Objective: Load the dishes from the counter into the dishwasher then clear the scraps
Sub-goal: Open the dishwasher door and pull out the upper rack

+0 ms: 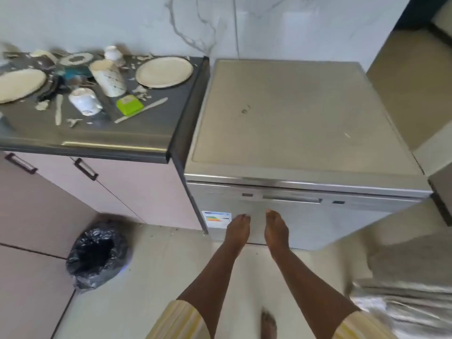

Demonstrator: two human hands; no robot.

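A: Two hands, both reaching at the dishwasher point(305, 133) door. The left hand point(238, 228) and right hand point(275, 227) hang in front of the panel below the handle slot point(292, 198), fingers point(244, 217) straight and close together, holding nothing. Whether the tips touch the door, I cannot tell.

B: And the dishes?

A: All on the bench point(137, 133) to the left, well apart from the hands. One plate point(164, 72) sits near the bench's right end, another plate point(20, 85) at the far left, with a tall jar point(108, 78) and a mug point(85, 101) lying on their sides between them. Scraps are strewn all about.

B: How would they handle?

A: They look like ceramic, so I'd judge them stiff, fairly heavy, breakable, and maybe slick with residue. Take plates by the rim, thumb on top. Grip the jar round its body, the mug by its handle or wall.

B: First step?

A: Probably hooking the fingers into the slot and easing the door down; it likely drops heavily. The bin bag point(96, 255) on the floor suits the scraps.
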